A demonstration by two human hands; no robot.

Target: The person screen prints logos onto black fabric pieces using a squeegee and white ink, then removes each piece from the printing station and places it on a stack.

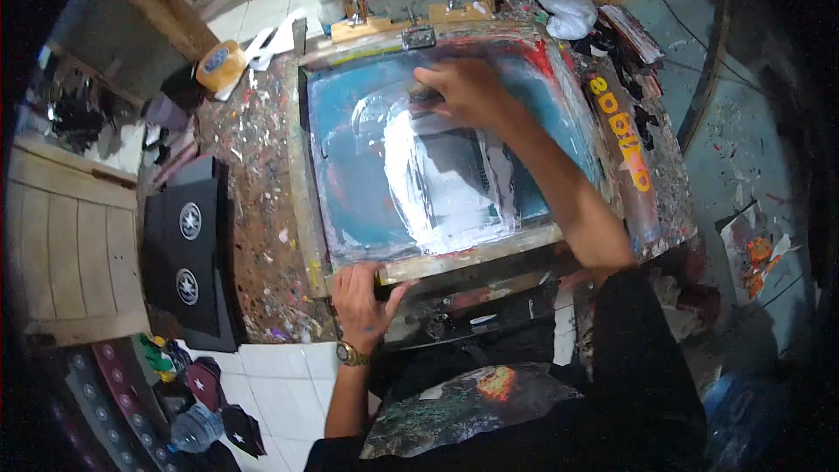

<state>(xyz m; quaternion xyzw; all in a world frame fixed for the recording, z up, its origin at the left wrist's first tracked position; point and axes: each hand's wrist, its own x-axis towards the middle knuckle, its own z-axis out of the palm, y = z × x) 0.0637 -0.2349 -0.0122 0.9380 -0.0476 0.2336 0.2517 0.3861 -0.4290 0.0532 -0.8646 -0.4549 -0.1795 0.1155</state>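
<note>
A wooden-framed printing screen (pixel 572 114) lies on the table before me, its blue-grey mesh smeared with white ink (pixel 406 170). Over the far half of the mesh, my right hand (pixel 468 92) is closed on a dark squeegee (pixel 426 98), which the hand and its shadow mostly hide. The white ink spreads from there toward the near edge of the screen. At the near left corner, my left hand (pixel 358 301) has its fingers bent over the frame's edge, with the thumb stretched to the right. A metal hinge clamp (pixel 419 37) is at the frame's far side.
Black printed pieces (pixel 183 253) lie stacked at the left of the paint-spattered table (pixel 262 201). A tape roll (pixel 220 65), a blue-capped bottle (pixel 329 9) and a white plastic bag (pixel 559 9) stand or lie along the far side. A large clear bottle (pixel 196 426) is low on the left.
</note>
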